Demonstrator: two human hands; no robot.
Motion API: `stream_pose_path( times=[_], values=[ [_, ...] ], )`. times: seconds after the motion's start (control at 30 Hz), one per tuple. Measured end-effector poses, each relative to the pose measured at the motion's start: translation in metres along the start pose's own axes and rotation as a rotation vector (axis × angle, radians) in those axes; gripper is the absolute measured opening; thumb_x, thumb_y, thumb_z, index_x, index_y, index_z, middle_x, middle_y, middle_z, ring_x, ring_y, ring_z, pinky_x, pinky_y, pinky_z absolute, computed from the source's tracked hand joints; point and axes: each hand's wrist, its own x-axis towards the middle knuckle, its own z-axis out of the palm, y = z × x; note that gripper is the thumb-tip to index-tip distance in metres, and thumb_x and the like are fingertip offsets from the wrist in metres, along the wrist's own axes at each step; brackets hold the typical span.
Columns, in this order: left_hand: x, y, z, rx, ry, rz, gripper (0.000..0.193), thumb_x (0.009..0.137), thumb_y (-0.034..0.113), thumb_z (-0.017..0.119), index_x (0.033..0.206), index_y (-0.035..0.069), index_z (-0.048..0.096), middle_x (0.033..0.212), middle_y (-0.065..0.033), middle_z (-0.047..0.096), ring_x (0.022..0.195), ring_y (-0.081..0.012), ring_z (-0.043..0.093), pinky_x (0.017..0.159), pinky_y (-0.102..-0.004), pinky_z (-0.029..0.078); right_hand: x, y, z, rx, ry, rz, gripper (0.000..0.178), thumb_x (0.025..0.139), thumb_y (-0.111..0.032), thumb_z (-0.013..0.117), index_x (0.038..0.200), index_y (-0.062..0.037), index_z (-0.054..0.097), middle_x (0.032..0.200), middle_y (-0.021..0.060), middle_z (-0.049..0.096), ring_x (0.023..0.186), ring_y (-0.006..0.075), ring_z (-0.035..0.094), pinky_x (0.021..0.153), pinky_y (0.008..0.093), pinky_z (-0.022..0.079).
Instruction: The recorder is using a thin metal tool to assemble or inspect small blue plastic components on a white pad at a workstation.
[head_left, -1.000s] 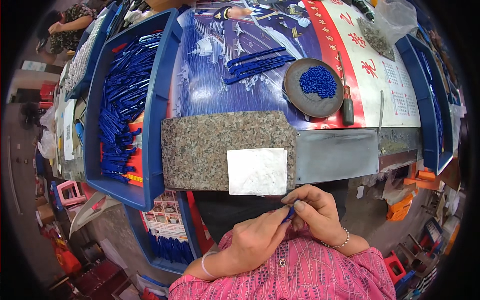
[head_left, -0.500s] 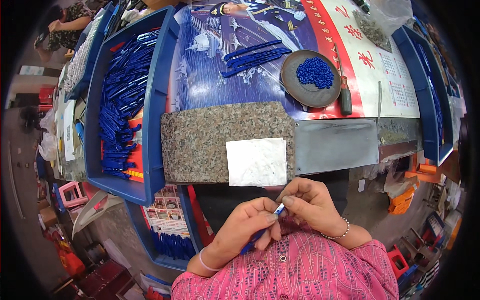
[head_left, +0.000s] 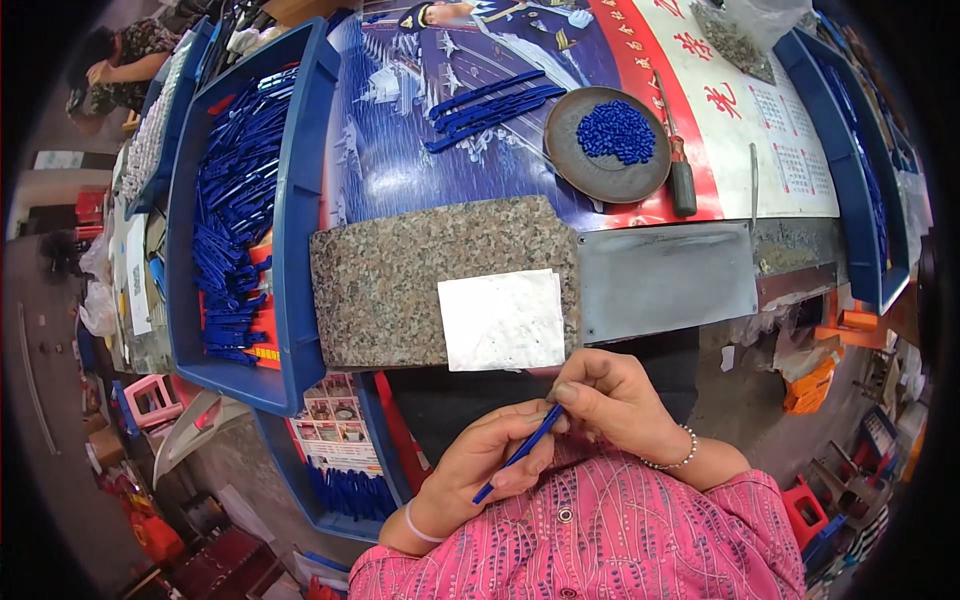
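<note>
A slim blue bar-shaped part (head_left: 521, 456) slants across the fingers of my left hand (head_left: 462, 462), close in front of my pink patterned shirt. Its lower end sticks out freely toward the lower left. At the upper end, the thumb and forefinger of my right hand (head_left: 622, 408) pinch together around the tip, which they cover. Both hands meet just short of the bench edge, below a folded white paper (head_left: 502, 320) lying on a speckled stone slab (head_left: 375, 290).
A round dish (head_left: 566, 168) holds many small blue pieces, beside a screwdriver (head_left: 682, 180). Several blue strips (head_left: 495, 110) lie on the poster. Blue bins of similar parts stand left (head_left: 309, 200) and right (head_left: 838, 150); another bin (head_left: 389, 440) sits lower left. A grey metal plate (head_left: 668, 275) adjoins the slab.
The blue part has turned in my fingers: its shiny end showed before, and now its long dark blue side does. My right fingers stay at its upper end.
</note>
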Motion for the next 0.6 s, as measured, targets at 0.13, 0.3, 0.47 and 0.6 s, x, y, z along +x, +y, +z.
stream_pose_path(
  times=[0.13,0.3,0.47,0.6],
  values=[
    [0.0016,-0.0003,0.0013,-0.005,0.018,0.007,0.023,0.095,0.014,0.035,0.1,-0.003,0.048,0.058,-0.0056,0.047,0.032,-0.0036,0.03,0.031,-0.0168,0.026,0.0007,0.0016,-0.0016,0.005,-0.002,0.008,0.019,0.09,-0.021,0.055,0.086,-0.003,0.052,0.069,0.0044,0.06,0.048,0.003,0.045,0.042,0.0159,0.035],
    [0.0019,0.0001,0.0043,0.061,0.028,0.035,0.022,0.093,0.015,0.037,0.1,-0.003,0.048,0.058,-0.0065,0.048,0.032,-0.0047,0.031,0.032,-0.0169,0.026,0.0016,0.002,-0.0014,0.019,-0.01,-0.003,0.019,0.09,-0.021,0.056,0.087,-0.0027,0.053,0.069,0.0041,0.059,0.049,0.003,0.046,0.043,0.0159,0.035],
    [0.0021,-0.0037,0.0003,0.178,-0.013,0.123,0.018,0.093,0.017,0.041,0.097,0.001,0.05,0.065,-0.0096,0.057,0.041,-0.0082,0.045,0.04,-0.0165,0.035,0.0026,0.0013,-0.0002,0.001,-0.014,-0.017,0.019,0.089,-0.021,0.056,0.089,-0.0019,0.054,0.069,0.0039,0.059,0.05,0.0031,0.046,0.044,0.0158,0.036],
    [-0.0016,-0.0084,0.0032,0.325,0.051,0.208,0.014,0.093,0.013,0.042,0.098,0.002,0.048,0.07,-0.0089,0.059,0.046,-0.008,0.049,0.044,-0.0168,0.038,0.0024,0.0035,0.0007,0.02,-0.003,-0.031,0.019,0.09,-0.02,0.055,0.091,-0.0006,0.056,0.069,0.0028,0.058,0.051,0.003,0.047,0.045,0.0154,0.036]
  ],
)
